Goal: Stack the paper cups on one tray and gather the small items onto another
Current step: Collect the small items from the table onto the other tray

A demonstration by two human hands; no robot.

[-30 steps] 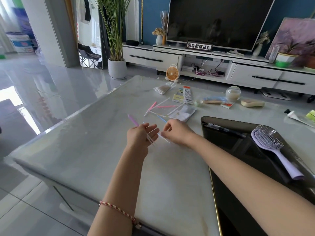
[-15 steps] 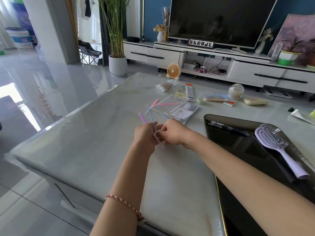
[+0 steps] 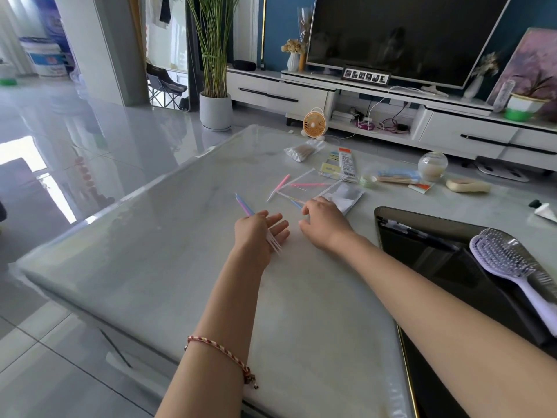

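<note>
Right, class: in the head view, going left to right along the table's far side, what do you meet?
Clear bag of swabs → orange-edged packet → small green cup → glass globe → beige bar → white tube.

Pale marbled surface point(image 3: 150, 251) bearing a dark tray point(image 3: 422, 267) at right, with clear packet point(image 3: 310, 188), pink stick point(image 3: 283, 179), swab bag point(image 3: 303, 149), glass globe point(image 3: 432, 165) and white tube point(image 3: 544, 212) scattered along its far side
</note>
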